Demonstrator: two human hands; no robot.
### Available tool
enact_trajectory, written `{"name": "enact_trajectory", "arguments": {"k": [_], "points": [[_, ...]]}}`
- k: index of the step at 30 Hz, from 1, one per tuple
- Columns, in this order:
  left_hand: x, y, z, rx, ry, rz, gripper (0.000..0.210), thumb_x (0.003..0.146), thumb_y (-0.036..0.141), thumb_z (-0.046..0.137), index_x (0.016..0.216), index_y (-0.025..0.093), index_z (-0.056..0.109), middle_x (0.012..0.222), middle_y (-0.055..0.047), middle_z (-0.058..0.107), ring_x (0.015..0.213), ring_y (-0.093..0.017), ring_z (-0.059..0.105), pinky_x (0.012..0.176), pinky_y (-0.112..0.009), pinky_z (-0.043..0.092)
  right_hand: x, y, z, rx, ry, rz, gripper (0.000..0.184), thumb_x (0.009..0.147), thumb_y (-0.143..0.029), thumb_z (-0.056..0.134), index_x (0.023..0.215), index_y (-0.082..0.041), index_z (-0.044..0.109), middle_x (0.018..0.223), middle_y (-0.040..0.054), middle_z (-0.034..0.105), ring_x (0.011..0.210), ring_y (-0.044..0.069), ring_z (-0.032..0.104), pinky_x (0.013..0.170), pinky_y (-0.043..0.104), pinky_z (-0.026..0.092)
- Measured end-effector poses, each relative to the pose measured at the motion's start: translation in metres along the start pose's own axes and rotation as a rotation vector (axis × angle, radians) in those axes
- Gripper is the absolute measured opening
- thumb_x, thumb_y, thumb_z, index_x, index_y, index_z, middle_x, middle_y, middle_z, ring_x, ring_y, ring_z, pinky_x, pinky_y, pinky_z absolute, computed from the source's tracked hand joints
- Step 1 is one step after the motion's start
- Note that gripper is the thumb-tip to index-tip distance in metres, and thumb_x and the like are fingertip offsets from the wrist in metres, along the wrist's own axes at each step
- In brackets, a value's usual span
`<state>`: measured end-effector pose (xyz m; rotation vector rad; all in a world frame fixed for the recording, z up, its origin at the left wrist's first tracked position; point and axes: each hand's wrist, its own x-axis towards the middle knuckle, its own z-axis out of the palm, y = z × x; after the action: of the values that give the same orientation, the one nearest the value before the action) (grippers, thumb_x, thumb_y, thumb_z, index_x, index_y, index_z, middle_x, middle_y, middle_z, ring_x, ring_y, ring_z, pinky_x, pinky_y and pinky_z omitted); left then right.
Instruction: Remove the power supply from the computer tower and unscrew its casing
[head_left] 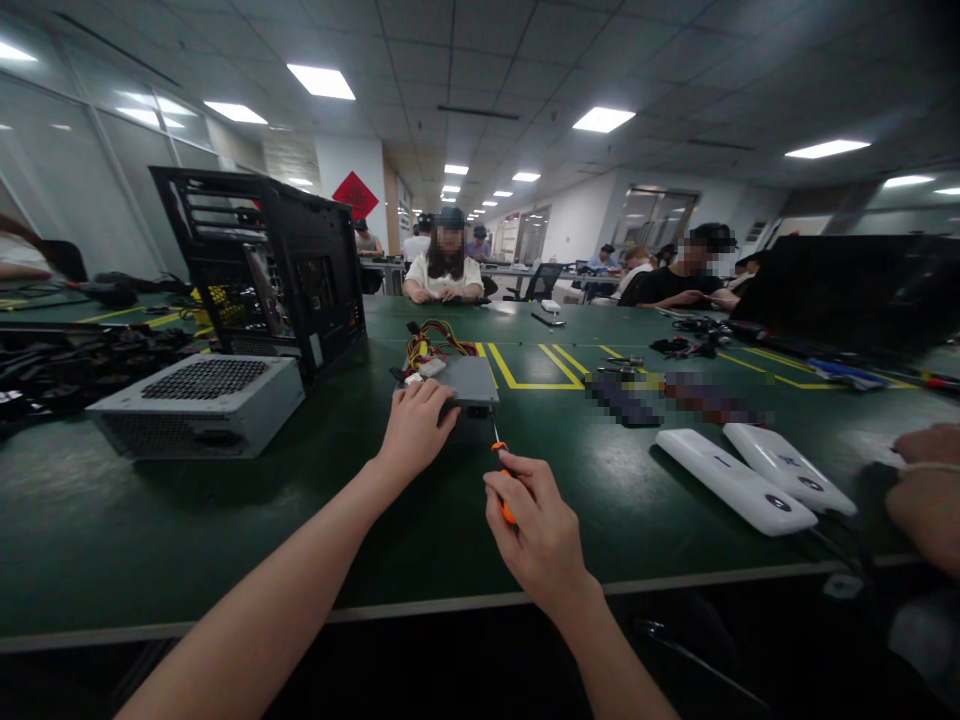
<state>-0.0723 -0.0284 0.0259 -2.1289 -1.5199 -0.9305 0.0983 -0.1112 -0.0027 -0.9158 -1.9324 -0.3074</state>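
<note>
On the green table lies a small grey power supply unit [474,378] with a bundle of coloured cables [435,340] behind it. My left hand [417,425] grips its left side, fingers bent over the edge. My right hand [536,520] is closed around a screwdriver [500,447] with an orange and black handle. The screwdriver's shaft points away from me, and its tip meets the front face of the unit near the right corner. Whether the tip sits in a screw is too small to tell.
To the left stand a larger power supply [202,400] and an open black computer case [262,260], beside a heap of black cables [97,365]. Two white devices [735,480] lie at right, near another person's hand [930,490]. A person [446,265] sits across the table.
</note>
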Motion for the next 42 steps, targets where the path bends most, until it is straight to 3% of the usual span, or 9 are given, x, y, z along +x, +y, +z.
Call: {"name": "enact_trajectory", "arguments": {"k": [9,15,19,23,27,30,37,42], "points": [[-0.001,0.0,-0.005,0.051,0.055,-0.048,0.015,0.082,0.031,0.045,0.082,0.021,0.055,0.091,-0.007,0.057,0.092,-0.024,0.046,0.077,-0.037,0.033,0.002,-0.004,-0.002,0.048,0.025,-0.006,0.017,0.083,-0.015,0.046,0.094,-0.017,0.057,0.101,0.0106,0.052,0.078,0.013,0.059,0.067,0.024,0.051],[-0.001,-0.007,-0.003,-0.034,0.064,-0.027,0.017,0.082,0.031,0.044,0.087,0.022,0.057,0.094,-0.006,0.056,0.093,-0.022,0.045,0.081,-0.036,0.032,0.006,0.008,-0.01,-0.03,0.144,0.142,0.013,0.082,-0.021,0.052,0.094,-0.018,0.056,0.081,0.0041,0.057,0.071,0.012,0.058,0.068,0.025,0.05],[0.0,-0.007,-0.004,-0.059,0.026,-0.017,0.02,0.079,0.032,0.047,0.093,0.023,0.058,0.095,-0.006,0.054,0.097,-0.023,0.044,0.084,-0.038,0.031,0.011,0.007,-0.021,0.078,0.022,0.207,0.007,0.082,-0.023,0.049,0.083,-0.019,0.055,0.088,0.0046,0.052,0.078,0.014,0.057,0.07,0.028,0.05],[-0.001,-0.003,-0.006,-0.046,-0.023,0.041,0.031,0.075,0.033,0.053,0.105,0.023,0.054,0.104,-0.007,0.051,0.102,-0.025,0.041,0.086,-0.041,0.03,0.012,-0.002,-0.02,0.064,-0.103,0.198,0.012,0.079,-0.018,0.046,0.091,-0.018,0.049,0.099,0.0082,0.049,0.085,0.017,0.057,0.07,0.03,0.05],[-0.003,0.002,-0.002,-0.031,-0.026,0.052,0.038,0.073,0.033,0.056,0.109,0.021,0.05,0.11,-0.009,0.047,0.104,-0.026,0.039,0.087,-0.042,0.029,0.01,-0.003,-0.009,-0.035,0.012,0.082,0.014,0.083,-0.017,0.046,0.096,-0.017,0.049,0.091,0.0063,0.055,0.079,0.014,0.058,0.068,0.026,0.05],[-0.003,0.004,0.002,-0.033,-0.002,0.027,0.037,0.073,0.032,0.056,0.107,0.021,0.05,0.11,-0.009,0.046,0.105,-0.026,0.039,0.089,-0.042,0.029,0.01,-0.001,-0.007,-0.104,0.098,0.088,0.01,0.084,-0.019,0.048,0.092,-0.018,0.054,0.082,0.0042,0.057,0.071,0.012,0.059,0.064,0.022,0.049],[-0.001,0.0,0.005,-0.062,-0.019,-0.009,0.033,0.073,0.027,0.056,0.105,0.023,0.051,0.109,-0.008,0.046,0.105,-0.026,0.039,0.088,-0.042,0.03,0.011,-0.01,-0.013,-0.015,-0.097,0.146,0.012,0.082,-0.019,0.044,0.09,-0.018,0.052,0.1,0.0091,0.051,0.081,0.016,0.059,0.066,0.029,0.051],[-0.001,-0.003,0.004,-0.059,-0.03,0.002,0.034,0.073,0.026,0.056,0.107,0.023,0.05,0.109,-0.007,0.046,0.103,-0.025,0.039,0.087,-0.041,0.03,0.01,-0.006,-0.015,-0.112,-0.03,0.133,0.013,0.085,-0.021,0.043,0.094,-0.018,0.052,0.088,0.0061,0.057,0.074,0.015,0.06,0.062,0.025,0.049]]}}
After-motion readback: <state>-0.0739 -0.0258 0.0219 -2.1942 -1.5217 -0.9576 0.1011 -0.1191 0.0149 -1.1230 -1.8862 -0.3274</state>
